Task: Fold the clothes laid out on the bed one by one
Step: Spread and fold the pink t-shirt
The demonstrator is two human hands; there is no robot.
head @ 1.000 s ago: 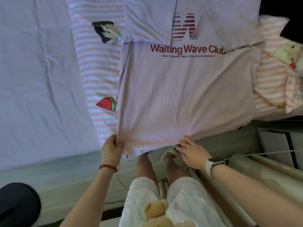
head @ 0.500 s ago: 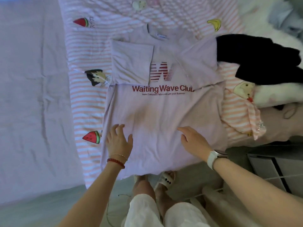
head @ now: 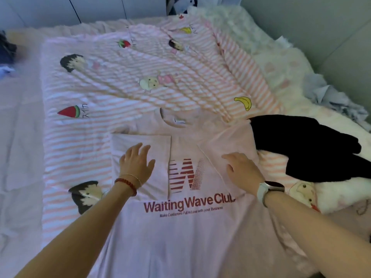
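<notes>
We count one pale pink printed T-shirt (head: 180, 227), one black garment (head: 305, 145), one striped pink cartoon blanket (head: 120, 81), and two bare hands.

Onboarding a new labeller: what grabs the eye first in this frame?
The pink T-shirt with red "Waiting Wave Club" lettering fills the centre foreground, both sleeves folded in over its chest. The left hand lies flat on the left folded sleeve and the right hand on the right one, fingers straight. Behind lies a pink striped cartoon-print blanket, with a black garment heaped at the shirt's right.
</notes>
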